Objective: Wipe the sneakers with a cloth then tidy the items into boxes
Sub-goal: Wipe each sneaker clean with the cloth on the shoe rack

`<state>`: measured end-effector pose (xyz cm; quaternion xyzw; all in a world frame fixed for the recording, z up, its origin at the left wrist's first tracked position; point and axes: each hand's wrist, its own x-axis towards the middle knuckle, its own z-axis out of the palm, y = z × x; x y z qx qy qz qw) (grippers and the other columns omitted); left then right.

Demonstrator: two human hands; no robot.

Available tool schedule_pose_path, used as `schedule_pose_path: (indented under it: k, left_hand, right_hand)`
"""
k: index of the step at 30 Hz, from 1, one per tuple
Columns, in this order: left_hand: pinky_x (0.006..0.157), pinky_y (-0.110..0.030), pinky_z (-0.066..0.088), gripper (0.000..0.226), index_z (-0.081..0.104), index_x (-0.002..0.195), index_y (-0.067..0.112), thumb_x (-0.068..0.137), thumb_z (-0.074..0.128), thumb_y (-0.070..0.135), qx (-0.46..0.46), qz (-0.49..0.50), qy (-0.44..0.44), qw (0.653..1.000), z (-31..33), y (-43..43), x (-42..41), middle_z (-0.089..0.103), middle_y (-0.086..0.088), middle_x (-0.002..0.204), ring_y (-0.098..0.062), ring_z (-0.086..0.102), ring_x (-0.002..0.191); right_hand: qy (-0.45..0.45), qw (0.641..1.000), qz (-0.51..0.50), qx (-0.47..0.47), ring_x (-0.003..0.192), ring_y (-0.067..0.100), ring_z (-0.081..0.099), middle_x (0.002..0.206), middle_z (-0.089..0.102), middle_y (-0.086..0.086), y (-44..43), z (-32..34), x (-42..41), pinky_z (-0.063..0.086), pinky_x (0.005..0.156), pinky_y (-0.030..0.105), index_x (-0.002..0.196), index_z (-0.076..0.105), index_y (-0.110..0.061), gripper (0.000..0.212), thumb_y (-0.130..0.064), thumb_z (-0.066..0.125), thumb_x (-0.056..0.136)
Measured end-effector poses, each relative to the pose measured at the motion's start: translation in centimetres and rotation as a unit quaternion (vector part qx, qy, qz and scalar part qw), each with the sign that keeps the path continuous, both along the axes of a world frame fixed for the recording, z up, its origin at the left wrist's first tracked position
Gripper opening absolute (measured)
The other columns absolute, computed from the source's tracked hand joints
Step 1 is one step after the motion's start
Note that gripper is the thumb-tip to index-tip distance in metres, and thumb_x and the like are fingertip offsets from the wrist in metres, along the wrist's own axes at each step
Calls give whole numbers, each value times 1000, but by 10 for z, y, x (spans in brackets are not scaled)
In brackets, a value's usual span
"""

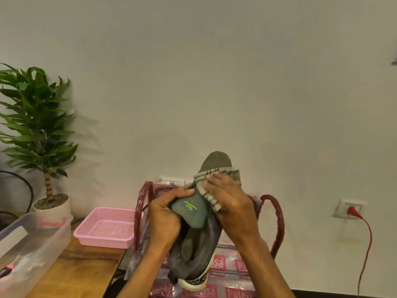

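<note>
Against the bare wall, my left grip clamps the sneaker by its tongue in mid-air; my right grip holds the cloth against its upper. Hard rubbing could wrench the sneaker loose.

Dim warm indoor light, leafy green potted plant casts soft shadow on off-white wall, edges bowed, lower-left corner blurred.
</note>
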<state>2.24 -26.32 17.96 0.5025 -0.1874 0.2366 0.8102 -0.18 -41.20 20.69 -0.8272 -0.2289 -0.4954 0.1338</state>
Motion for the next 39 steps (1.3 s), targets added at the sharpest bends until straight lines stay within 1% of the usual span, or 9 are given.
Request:
schedule_pose_path:
  k: [5, 9, 13, 19, 23, 29, 32, 35, 39]
  left_hand:
    - [89, -27, 55, 64, 80, 84, 29, 69, 63, -30, 93, 9, -43, 995, -8, -2, 1, 74, 6, 108, -15, 71, 100]
    - [92, -22, 53, 56, 75, 99, 27, 71, 69, -21, 184, 57, -108, 975, -9, 9, 5, 71, 9, 116, -6, 67, 108]
    - [95, -24, 52, 47, 68, 111, 26, 72, 72, -1, 314, 101, -207, 921, -8, 12, 4, 66, 5, 121, 0, 63, 112]
    - [85, -30, 58, 22, 77, 99, 10, 83, 63, 14, 389, 185, -292, 854, -1, 18, 9, 64, 2, 122, -14, 68, 106]
    - [77, -32, 60, 23, 78, 94, 10, 84, 60, 18, 425, 175, -325, 827, 0, 14, 4, 70, -5, 117, -18, 72, 98]
    - [79, -31, 60, 23, 78, 96, 9, 85, 60, 19, 433, 176, -323, 823, -2, 14, 7, 71, -9, 116, -19, 72, 97]
    - [73, -31, 61, 23, 78, 94, 11, 84, 61, 23, 454, 166, -336, 808, -10, 12, 1, 72, -6, 115, -18, 73, 93]
    - [73, -32, 61, 23, 77, 94, 11, 85, 59, 22, 446, 146, -319, 823, -15, 5, -1, 72, -5, 114, -17, 73, 94]
    - [77, -30, 60, 24, 78, 94, 10, 82, 58, 18, 444, 162, -299, 829, -14, 8, 4, 73, -6, 113, -16, 72, 95]
  right_hand:
    - [7, 989, -81, 120, 113, 27, 61, 113, 69, 9, -8, 16, 13, 52, 92, 47, 109, 71, -9, 52, 18, 70, 65]
    - [16, 999, -27, 42, 109, 25, 63, 110, 70, 8, -4, 16, 2, 51, 95, 41, 107, 72, -8, 42, 10, 75, 69]
    - [-2, 985, -109, 132, 104, 26, 66, 107, 71, 7, -24, 28, 10, 50, 95, 35, 104, 72, -9, 45, 13, 74, 65]
    - [2, 999, -15, 38, 105, 25, 65, 107, 71, 9, -9, 17, -8, 52, 93, 41, 103, 73, -6, 35, 5, 77, 70]
    - [-7, 987, -108, 115, 104, 28, 65, 106, 71, 10, -31, 21, 5, 54, 90, 44, 103, 73, -8, 47, 14, 79, 61]
    - [-9, 999, -32, 28, 102, 22, 65, 100, 73, 7, -15, 0, -14, 51, 92, 36, 96, 75, -7, 20, -4, 74, 76]
    - [4, 995, -92, 49, 99, 26, 67, 99, 73, 9, -33, -4, -6, 56, 86, 41, 95, 74, -6, 36, 0, 86, 62]
    - [1, 986, -133, 96, 97, 28, 67, 97, 73, 10, -29, -4, 1, 57, 81, 46, 93, 74, -5, 39, 8, 86, 58]
    - [4, 996, -68, 49, 96, 25, 67, 95, 73, 8, -10, -19, -9, 55, 85, 44, 92, 75, -6, 31, 3, 84, 64]
